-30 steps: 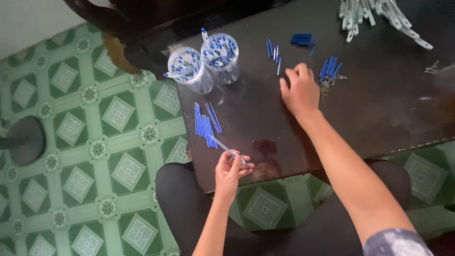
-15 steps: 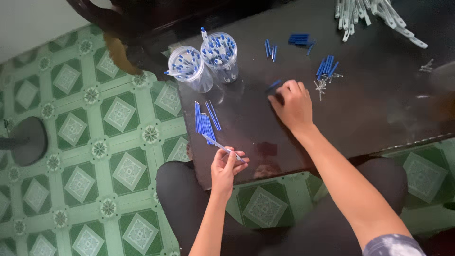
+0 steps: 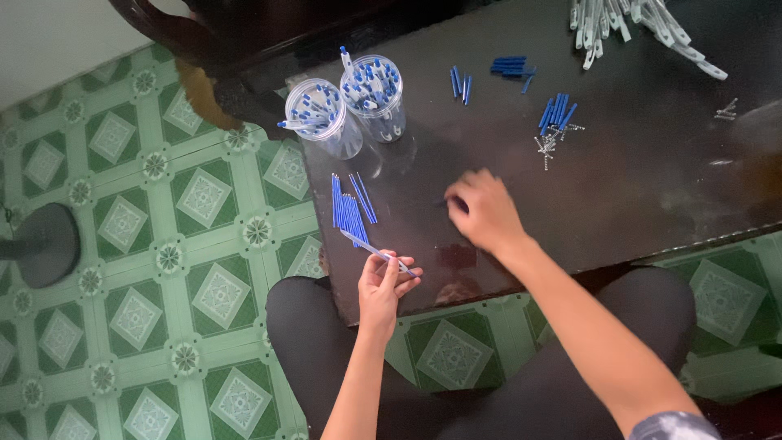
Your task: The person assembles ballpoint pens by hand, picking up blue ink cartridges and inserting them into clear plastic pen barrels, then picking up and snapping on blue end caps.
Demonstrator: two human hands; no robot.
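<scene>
Slim clear pen barrel [image 3: 376, 250] with blue tip, gripped by left hand [image 3: 383, 285], points up-left toward blue refill pile [image 3: 349, 213]; right hand [image 3: 482, 212], curled, grasp unclear, lies right of it.

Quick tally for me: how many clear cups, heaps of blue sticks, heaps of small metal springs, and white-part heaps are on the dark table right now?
Clear cups: 2
Heaps of blue sticks: 4
Heaps of small metal springs: 2
White-part heaps: 1
Total: 9
Besides these, the left hand holds one thin pen part.
</scene>
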